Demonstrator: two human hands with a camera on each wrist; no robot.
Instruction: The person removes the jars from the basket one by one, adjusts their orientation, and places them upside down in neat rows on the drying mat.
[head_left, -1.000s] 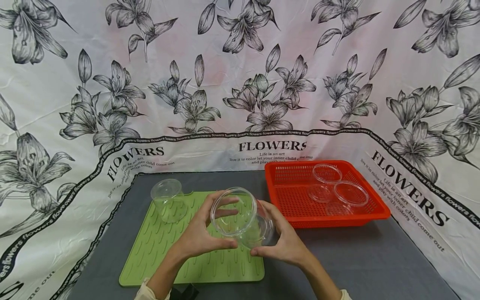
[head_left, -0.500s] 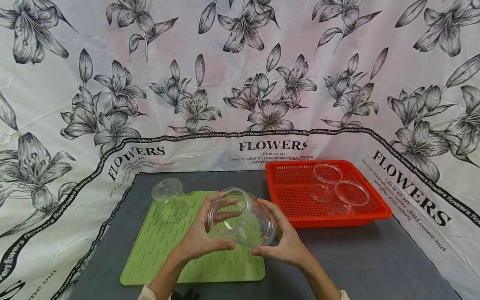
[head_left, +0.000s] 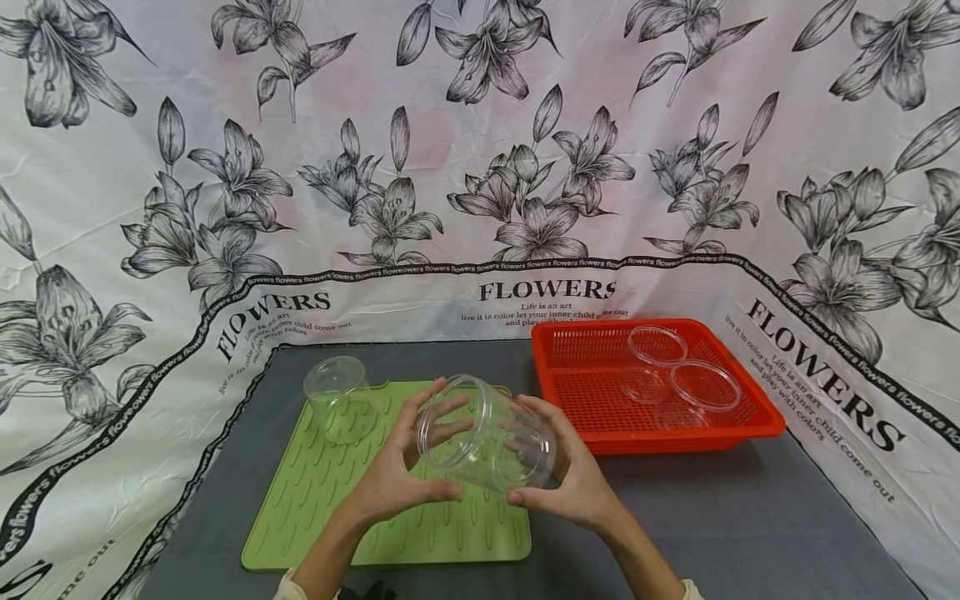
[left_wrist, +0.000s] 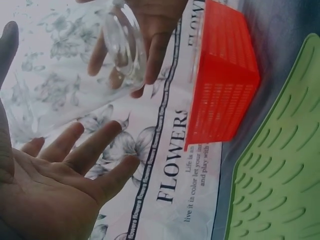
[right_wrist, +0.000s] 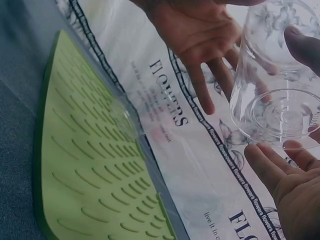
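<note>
A clear plastic cup (head_left: 487, 442) lies tilted on its side in the air over the green mat, its rim toward the left and its base toward the right. My right hand (head_left: 562, 471) holds the base end between thumb and fingers; the right wrist view shows the ringed base (right_wrist: 287, 117) close by the fingertips. Around the rim end, my left hand (head_left: 401, 467) is spread, thumb below and fingers behind the cup. Its fingers look straight in the left wrist view, where the palm (left_wrist: 55, 190) faces the cup wall.
A green ridged mat (head_left: 300, 508) covers part of the grey table (head_left: 712, 517). Another clear cup (head_left: 337, 400) stands at its back left corner. At the back right, a red basket (head_left: 585, 437) holds two clear cups (head_left: 705, 387). A flower-printed cloth (head_left: 450, 233) hangs behind.
The cup has turned from its mouth facing me to lying more sideways, its base swinging right. My left hand has shifted slightly left, and the right hand slightly right.
</note>
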